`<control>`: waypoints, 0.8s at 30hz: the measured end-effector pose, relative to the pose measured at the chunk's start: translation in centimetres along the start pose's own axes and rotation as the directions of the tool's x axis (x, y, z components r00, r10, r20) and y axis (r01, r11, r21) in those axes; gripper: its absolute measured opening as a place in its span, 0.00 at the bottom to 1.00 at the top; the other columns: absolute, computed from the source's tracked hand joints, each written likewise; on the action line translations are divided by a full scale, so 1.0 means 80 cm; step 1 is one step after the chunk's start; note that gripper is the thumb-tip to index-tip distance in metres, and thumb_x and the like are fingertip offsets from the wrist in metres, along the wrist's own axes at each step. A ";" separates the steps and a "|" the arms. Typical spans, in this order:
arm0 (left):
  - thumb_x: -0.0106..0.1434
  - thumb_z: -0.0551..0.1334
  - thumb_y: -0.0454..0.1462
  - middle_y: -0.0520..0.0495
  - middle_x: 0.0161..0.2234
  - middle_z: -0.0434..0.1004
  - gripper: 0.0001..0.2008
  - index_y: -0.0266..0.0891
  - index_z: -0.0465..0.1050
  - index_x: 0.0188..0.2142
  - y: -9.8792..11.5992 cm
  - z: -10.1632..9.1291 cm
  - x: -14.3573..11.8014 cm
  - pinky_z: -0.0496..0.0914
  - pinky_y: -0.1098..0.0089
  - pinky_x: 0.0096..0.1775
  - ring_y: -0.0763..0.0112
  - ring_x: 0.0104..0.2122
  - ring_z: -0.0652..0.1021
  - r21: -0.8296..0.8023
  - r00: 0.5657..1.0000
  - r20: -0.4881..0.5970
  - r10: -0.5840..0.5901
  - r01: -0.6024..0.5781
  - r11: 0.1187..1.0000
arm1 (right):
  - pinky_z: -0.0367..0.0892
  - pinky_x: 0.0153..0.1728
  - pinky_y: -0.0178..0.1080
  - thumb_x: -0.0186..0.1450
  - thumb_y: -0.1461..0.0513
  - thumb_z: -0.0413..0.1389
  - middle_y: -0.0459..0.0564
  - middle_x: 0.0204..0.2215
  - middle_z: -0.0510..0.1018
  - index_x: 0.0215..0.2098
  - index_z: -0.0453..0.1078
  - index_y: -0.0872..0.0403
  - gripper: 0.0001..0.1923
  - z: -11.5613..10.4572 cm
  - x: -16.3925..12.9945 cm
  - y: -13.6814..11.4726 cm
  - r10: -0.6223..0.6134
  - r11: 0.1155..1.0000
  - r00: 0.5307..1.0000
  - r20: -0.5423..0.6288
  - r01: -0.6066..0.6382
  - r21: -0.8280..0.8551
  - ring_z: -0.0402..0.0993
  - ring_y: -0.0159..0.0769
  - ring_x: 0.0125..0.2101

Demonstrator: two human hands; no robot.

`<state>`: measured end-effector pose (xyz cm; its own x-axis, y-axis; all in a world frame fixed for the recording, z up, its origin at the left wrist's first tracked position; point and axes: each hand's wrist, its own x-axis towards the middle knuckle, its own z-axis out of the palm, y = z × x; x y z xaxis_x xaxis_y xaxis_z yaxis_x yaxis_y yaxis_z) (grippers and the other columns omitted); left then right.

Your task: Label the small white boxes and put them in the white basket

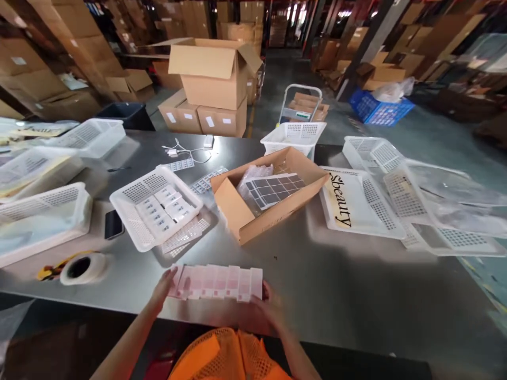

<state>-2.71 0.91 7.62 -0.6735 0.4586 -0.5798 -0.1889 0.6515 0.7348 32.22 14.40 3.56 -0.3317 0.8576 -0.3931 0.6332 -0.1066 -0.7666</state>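
Note:
A row of overlapping flat pink-and-white packets (216, 281) lies along the front of the metal table. My left hand (163, 289) grips the row's left end, thumb at the upper edge. At the opposite end, my right hand (271, 306) holds the last packet, with fingers on its side and lower corner. What is printed on the packets is too blurred to read. Beyond them stands an open cardboard box (273, 221) with a dark gridded sheet and clear plastic wrap inside. Left of that box, a white basket (129, 227) holds several stacks of small white labelled packs (164, 208).
A tape roll (84, 268) and a dark phone (114, 224) lie on the left of the table (317, 295). White baskets line both sides, one holding a "Sbeauty" bag (344, 198). Cables (186, 152) and label sheets (208, 179) lie toward the back. Stacked cartons (214, 89) stand behind.

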 end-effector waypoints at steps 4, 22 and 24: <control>0.62 0.64 0.49 0.37 0.53 0.74 0.29 0.36 0.65 0.57 -0.022 -0.067 0.042 0.69 0.50 0.52 0.55 0.50 0.76 0.357 0.984 0.120 0.133 -0.168 0.919 | 0.61 0.58 0.56 0.49 0.52 0.65 0.61 0.61 0.68 0.67 0.56 0.55 0.50 0.035 0.006 -0.030 -0.093 0.966 0.988 0.124 0.120 -0.231 0.65 0.59 0.59; 0.52 0.62 0.63 0.29 0.68 0.52 0.55 0.32 0.50 0.69 -0.062 -0.062 0.110 0.43 0.41 0.64 0.38 0.67 0.50 0.584 0.534 0.735 0.419 -0.812 0.011 | 0.44 0.61 0.65 0.53 0.41 0.61 0.65 0.69 0.52 0.71 0.44 0.59 0.59 0.129 0.071 -0.123 -0.264 0.463 0.744 0.613 0.656 -0.596 0.51 0.63 0.64; 0.52 0.61 0.64 0.29 0.68 0.52 0.56 0.31 0.50 0.69 -0.063 -0.063 0.110 0.44 0.41 0.63 0.37 0.67 0.50 0.579 0.523 0.741 0.421 -0.815 -0.006 | 0.37 0.61 0.68 0.53 0.40 0.60 0.65 0.69 0.51 0.72 0.44 0.58 0.58 0.132 0.068 -0.128 -0.267 0.462 0.754 0.600 0.646 -0.607 0.48 0.65 0.65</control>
<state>-11.29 -1.38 0.64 0.0974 0.9621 -0.2548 0.9641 -0.0276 0.2642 16.56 14.83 3.92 -0.8385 0.3737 -0.3965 0.5030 0.8106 -0.2998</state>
